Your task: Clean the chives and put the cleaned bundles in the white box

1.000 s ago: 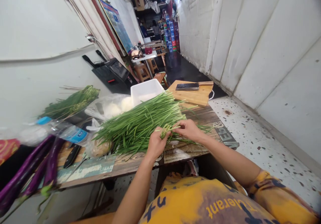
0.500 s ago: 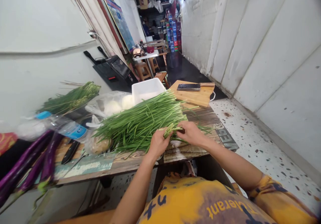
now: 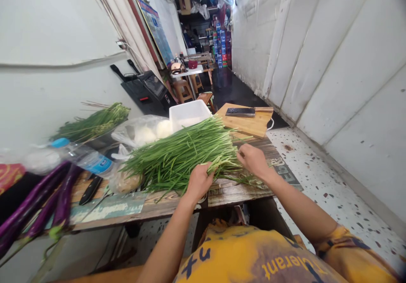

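A big heap of long green chives (image 3: 180, 154) lies across the wooden table (image 3: 228, 192). My left hand (image 3: 198, 180) is closed round a small bunch of chive stalks at the near edge of the heap. My right hand (image 3: 253, 160) rests a little to the right on the stalk ends, fingers curled; whether it holds any stalk is hidden. A wooden cutting board (image 3: 247, 122) with a cleaver (image 3: 241, 111) on it sits at the table's far end.
A white tub (image 3: 187, 114) and a plastic bag (image 3: 139, 133) lie behind the heap. Purple aubergines (image 3: 38, 209), a water bottle (image 3: 85, 158), a black-handled knife (image 3: 90, 188) and a second chive bundle (image 3: 95, 122) sit at left. Stools and tables stand down the corridor.
My right hand has drawn away from my left hand, moving right and farther along the stalk ends. My left hand keeps its bunch in place.
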### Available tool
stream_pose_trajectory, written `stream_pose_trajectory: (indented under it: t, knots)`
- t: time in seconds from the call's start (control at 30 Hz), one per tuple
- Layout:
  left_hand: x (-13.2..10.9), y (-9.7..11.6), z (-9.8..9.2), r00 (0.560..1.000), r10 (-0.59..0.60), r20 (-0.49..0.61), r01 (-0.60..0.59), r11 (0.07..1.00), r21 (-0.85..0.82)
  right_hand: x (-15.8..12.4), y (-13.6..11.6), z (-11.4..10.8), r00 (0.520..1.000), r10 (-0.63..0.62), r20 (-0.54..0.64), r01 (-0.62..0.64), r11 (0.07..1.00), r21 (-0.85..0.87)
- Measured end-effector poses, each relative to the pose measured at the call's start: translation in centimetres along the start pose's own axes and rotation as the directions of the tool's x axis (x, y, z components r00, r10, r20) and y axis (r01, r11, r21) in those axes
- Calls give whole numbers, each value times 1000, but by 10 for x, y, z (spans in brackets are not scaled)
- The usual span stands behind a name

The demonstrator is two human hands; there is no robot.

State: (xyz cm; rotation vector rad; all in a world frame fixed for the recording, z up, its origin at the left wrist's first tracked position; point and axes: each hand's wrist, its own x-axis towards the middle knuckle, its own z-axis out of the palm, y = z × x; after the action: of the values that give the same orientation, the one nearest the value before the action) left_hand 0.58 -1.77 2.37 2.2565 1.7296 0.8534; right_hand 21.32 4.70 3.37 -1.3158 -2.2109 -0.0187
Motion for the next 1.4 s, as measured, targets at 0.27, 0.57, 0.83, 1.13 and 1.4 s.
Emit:
stream_pose_trajectory:
  t: [0.27, 0.57, 0.83, 1.13, 1.4]
  knots:
    - [1, 3, -1, 1000, 11, 23, -8, 993, -115, 7, -3, -18, 863, -489, 122, 449, 856, 255]
    - [-6, 0, -2, 974, 164, -158, -181, 978, -100, 1, -23, 5, 922, -53, 382, -339, 361, 869]
    - [-12, -1, 7, 967, -55, -249, 4, 980, -200, 35, 11, 13, 941, 309, 139, -329, 738, 589]
    - [-7, -2, -3, 879, -338, -338, 215, 911, -352, 63, -34, 36, 866, -499, 33, 499, 866, -31]
    - [4, 1, -6, 911, -192, -366, 114, 968, -225, 34, -33, 5, 867, -485, -116, 498, 835, 234]
